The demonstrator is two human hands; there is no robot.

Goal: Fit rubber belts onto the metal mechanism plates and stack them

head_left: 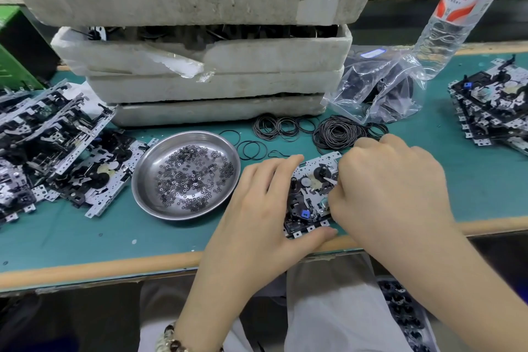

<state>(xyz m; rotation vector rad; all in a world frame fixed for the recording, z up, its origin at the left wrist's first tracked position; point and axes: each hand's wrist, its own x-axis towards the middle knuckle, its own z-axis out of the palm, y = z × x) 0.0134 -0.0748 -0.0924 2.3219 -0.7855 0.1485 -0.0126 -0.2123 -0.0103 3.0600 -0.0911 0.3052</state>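
**Both hands on one plate, belt supply just beyond**

A grey metal mechanism plate point(310, 200), carrying black gears, a white cog and a small blue clip, lies on the green table point(485, 180) near its front edge. Its long axis runs near to far, and the far end leans a little to the right.

The left hand point(265, 208) braces the plate from the left. Its thumb lies against the near edge and its fingers reach along the far-left edge, so the plate is clamped between them. The right hand point(391, 188) covers the plate's right side with its fingers curled down onto the mechanism. The fingertips are hidden, so I cannot tell whether they pinch a belt or only press on parts.

The loose black rubber belts point(337, 131) lie in a heap just beyond the plate's far end. They are closer to the right hand, which looks the likelier one to reach for them.

A tidy stack of finished-looking plates point(491, 111) sits well off to the right, again on the right hand's side. A jumbled pile of plates point(57, 146) lies to the left, past a round steel dish point(225, 180) full of small washers.
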